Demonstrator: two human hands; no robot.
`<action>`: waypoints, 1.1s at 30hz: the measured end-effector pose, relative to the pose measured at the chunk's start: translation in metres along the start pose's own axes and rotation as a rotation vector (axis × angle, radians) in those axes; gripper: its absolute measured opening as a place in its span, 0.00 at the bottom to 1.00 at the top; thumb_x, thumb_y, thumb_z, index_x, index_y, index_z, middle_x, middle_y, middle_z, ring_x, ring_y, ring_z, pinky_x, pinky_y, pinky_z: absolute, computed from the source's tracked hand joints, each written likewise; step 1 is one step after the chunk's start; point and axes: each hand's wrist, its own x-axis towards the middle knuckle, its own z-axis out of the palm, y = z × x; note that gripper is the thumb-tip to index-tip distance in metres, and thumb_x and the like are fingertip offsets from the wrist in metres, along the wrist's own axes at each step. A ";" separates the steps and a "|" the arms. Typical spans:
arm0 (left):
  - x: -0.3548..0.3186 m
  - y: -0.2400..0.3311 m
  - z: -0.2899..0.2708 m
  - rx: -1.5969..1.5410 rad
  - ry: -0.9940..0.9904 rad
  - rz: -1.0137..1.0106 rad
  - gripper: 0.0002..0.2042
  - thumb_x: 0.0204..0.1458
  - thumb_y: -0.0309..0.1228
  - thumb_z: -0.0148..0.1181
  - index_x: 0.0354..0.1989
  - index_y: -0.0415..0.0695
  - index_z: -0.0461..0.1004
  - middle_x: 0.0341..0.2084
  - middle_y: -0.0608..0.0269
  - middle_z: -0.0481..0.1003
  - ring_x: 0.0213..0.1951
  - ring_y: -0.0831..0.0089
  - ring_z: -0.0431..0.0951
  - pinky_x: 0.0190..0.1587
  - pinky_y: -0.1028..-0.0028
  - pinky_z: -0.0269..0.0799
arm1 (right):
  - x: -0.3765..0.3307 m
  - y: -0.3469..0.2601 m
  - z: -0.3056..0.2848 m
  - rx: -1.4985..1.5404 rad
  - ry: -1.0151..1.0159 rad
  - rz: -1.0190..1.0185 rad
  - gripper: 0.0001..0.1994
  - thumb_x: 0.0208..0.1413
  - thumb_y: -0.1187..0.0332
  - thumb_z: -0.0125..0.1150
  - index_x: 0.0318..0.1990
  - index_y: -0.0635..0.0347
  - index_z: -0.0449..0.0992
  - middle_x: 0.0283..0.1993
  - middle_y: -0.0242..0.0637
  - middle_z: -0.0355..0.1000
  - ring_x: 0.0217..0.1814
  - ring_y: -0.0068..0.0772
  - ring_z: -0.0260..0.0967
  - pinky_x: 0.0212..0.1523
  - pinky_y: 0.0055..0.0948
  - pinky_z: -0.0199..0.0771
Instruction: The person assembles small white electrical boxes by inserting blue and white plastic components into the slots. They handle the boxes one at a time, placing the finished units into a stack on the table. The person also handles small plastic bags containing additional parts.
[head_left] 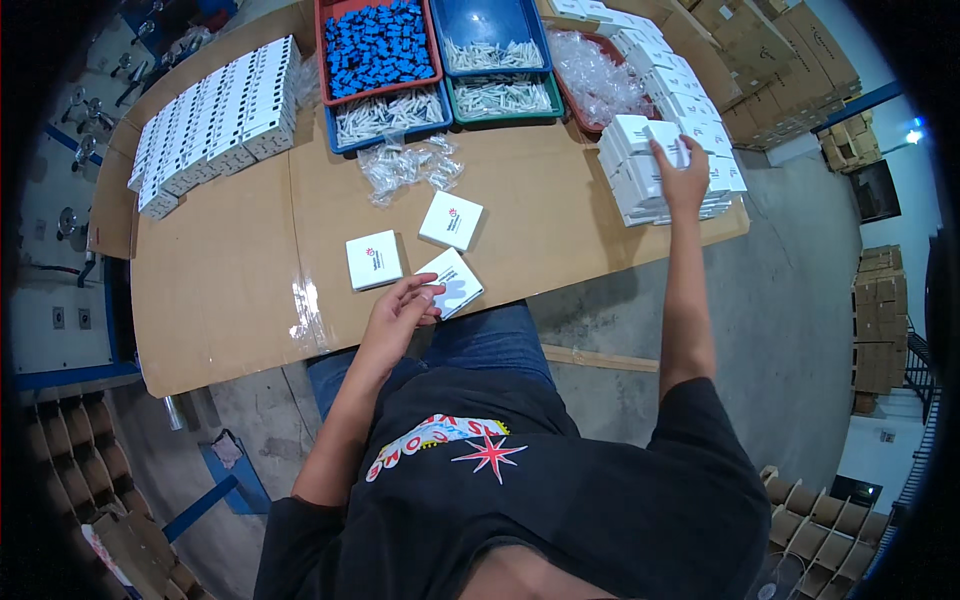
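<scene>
My right hand reaches out to a stack of flat white boxes at the table's right edge. Its thumb and fingers straddle a small white box on the top layer, gripping it. Close to my body, my left hand has its fingers loosely bent and apart. Their tips lie over the left edge of a white box with a grey print. Just beyond, two more white boxes with a small red mark lie flat, one at the left and one farther off.
Rows of white boxes stand at the far left. A red tray of blue pieces, blue and green trays of white sticks, and clear plastic packets sit at the back. A cardboard sheet covers the table.
</scene>
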 end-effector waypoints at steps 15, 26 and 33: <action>-0.003 -0.008 -0.004 0.074 0.032 0.028 0.17 0.67 0.33 0.54 0.60 0.37 0.71 0.48 0.60 0.79 0.42 0.79 0.76 0.48 0.77 0.72 | 0.041 0.057 0.050 -0.401 -0.162 0.054 0.32 0.48 0.35 0.69 0.48 0.54 0.82 0.52 0.48 0.75 0.61 0.51 0.69 0.67 0.63 0.52; 0.000 -0.019 -0.012 0.416 0.095 0.092 0.15 0.64 0.32 0.58 0.54 0.38 0.75 0.38 0.65 0.77 0.33 0.82 0.72 0.39 0.78 0.71 | -0.088 -0.140 0.020 0.462 -0.558 -0.156 0.16 0.58 0.63 0.66 0.51 0.60 0.77 0.51 0.47 0.76 0.57 0.49 0.72 0.60 0.40 0.69; -0.012 -0.016 -0.004 0.538 0.024 0.080 0.15 0.63 0.34 0.58 0.53 0.37 0.75 0.41 0.56 0.79 0.37 0.73 0.79 0.43 0.71 0.75 | -0.163 -0.251 0.057 0.404 -0.942 -0.324 0.28 0.50 0.56 0.70 0.60 0.49 0.75 0.68 0.55 0.63 0.70 0.56 0.61 0.67 0.45 0.65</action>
